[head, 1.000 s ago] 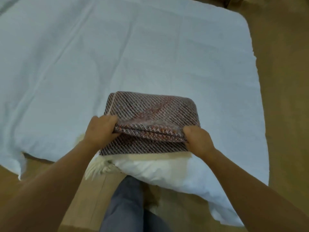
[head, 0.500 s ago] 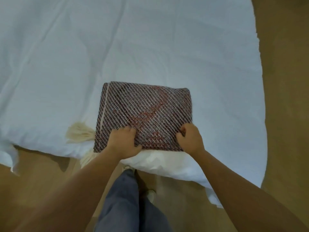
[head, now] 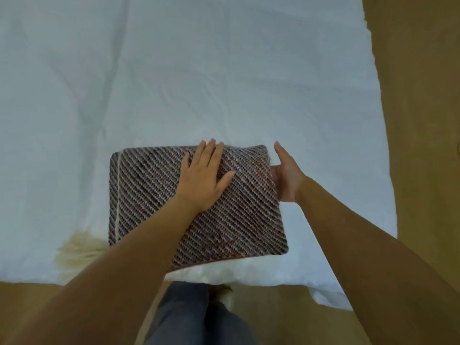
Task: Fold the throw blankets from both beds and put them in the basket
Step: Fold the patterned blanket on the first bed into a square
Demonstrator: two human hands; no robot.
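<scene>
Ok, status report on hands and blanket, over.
Left hand flat atop folded brown-and-white woven throw blanket. Right hand open at its right edge. Nothing obstructing.

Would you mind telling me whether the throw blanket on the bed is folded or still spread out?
Folded: the blanket lies as a compact rectangle on the bed.

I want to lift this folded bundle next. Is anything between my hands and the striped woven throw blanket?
Nothing visible. The left hand lies flat on top of the folded striped woven throw blanket; the right hand is open at its right edge, on the white bed sheet. No basket is in view.
</scene>
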